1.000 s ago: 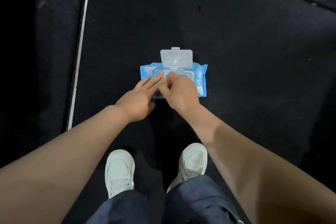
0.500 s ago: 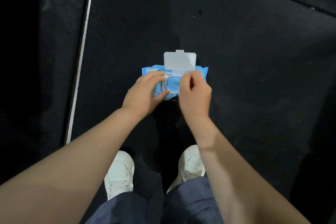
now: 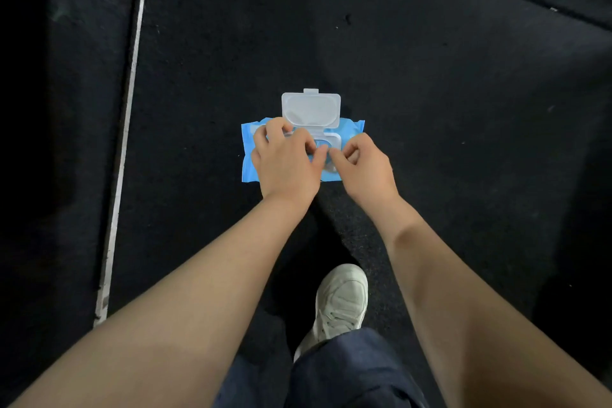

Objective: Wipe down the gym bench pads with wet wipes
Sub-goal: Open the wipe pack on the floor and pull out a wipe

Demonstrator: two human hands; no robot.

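A blue wet wipes pack (image 3: 248, 170) lies flat on the black floor, its white flip lid (image 3: 310, 109) standing open at the far side. My left hand (image 3: 286, 164) rests on the pack's left half with curled fingers, holding it down. My right hand (image 3: 364, 169) is at the pack's right half, its thumb and forefinger pinched together at the opening under the lid, tip to tip with my left thumb. What the fingertips hold is hidden. No gym bench is in view.
Black rubber flooring (image 3: 430, 109) fills the view. A white line (image 3: 127, 129) runs along it at the left. One white shoe (image 3: 341, 301) and dark denim trouser legs (image 3: 347, 371) are below my arms.
My left hand has slid further over the pack's left half. My right hand has shifted to the right side of the opening. The left shoe has dropped out of view.
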